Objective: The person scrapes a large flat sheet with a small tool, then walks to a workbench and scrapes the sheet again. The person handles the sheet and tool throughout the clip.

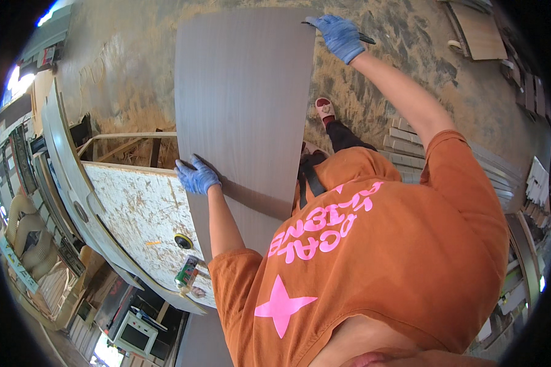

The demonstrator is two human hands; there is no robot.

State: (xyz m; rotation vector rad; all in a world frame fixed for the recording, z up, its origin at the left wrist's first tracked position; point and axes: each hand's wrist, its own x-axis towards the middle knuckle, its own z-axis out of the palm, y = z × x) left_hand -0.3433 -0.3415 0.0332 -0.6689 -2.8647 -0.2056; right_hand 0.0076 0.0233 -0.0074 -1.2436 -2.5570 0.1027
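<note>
A long grey-brown wood-grain panel lies before me, running away from my body. My left hand, in a blue glove, rests on it with spread fingers, the fingertips at its left edge. At the far right corner, my right hand, also gloved in blue, grips a thin black bar-like tool. One end of this tool meets the panel's right edge and the other sticks out behind the hand. The tool's middle is hidden by the glove, and its exact kind cannot be made out.
Left of the panel stands a worn, white-flecked bench top. On it are a black-and-yellow round pad, a green spray can and an orange pencil-like stick. Stacked strips lie to the right. Dust covers the floor.
</note>
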